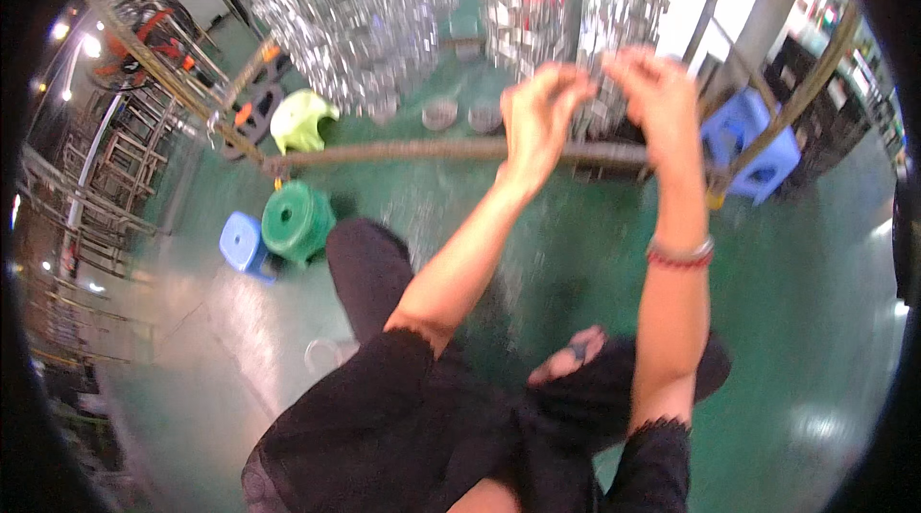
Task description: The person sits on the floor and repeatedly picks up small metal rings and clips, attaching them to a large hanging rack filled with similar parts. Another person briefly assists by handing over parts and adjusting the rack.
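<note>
Rows of small shiny silver pieces (360,19) hang in dense strands from a metal rack. A second bunch of the silver pieces (523,10) hangs to the right, behind my hands. My left hand (539,120) is raised at the lower end of this bunch, thumb and fingertips drawn together in a pinch. Close to its right, my right hand (664,96) is raised too, its fingertips bent together and pointing toward the left hand. Whatever lies between the fingertips is too small and blurred to make out. A silver bangle and a red bracelet (679,254) circle my right wrist.
A rusty horizontal bar (413,151) of the rack runs below my hands. Left stand a green stool (297,222), a small blue stool (245,243) and a yellow-green stool (300,122). Another blue stool (758,144) is at the right, beside dark crates (830,134).
</note>
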`<state>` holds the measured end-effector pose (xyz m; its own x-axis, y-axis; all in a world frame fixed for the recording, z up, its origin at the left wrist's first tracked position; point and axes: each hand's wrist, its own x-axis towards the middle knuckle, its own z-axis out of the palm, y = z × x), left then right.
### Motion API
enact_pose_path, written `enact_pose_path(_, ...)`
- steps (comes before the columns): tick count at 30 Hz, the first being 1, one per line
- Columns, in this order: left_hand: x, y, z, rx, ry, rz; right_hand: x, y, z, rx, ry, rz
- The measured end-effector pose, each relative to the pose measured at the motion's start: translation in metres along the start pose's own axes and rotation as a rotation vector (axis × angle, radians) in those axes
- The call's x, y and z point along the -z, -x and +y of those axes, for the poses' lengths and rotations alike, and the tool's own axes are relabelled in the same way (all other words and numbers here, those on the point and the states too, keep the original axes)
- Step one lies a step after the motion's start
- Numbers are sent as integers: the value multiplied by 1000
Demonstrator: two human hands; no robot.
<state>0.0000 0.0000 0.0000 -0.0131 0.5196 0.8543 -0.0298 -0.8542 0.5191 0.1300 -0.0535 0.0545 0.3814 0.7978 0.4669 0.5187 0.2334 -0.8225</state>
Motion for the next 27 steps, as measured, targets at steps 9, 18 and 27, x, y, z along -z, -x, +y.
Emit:
enact_pose_path(9,21,57,14,226,153,-228,-6,88,26,54,-54,56)
enact_pose_path(18,11,102,18,201,263,-374,11,152,59,-119,31,-2)
enact_pose_path(27,-8,131,34,121,44,-478,46,180,122,-271,174,76)
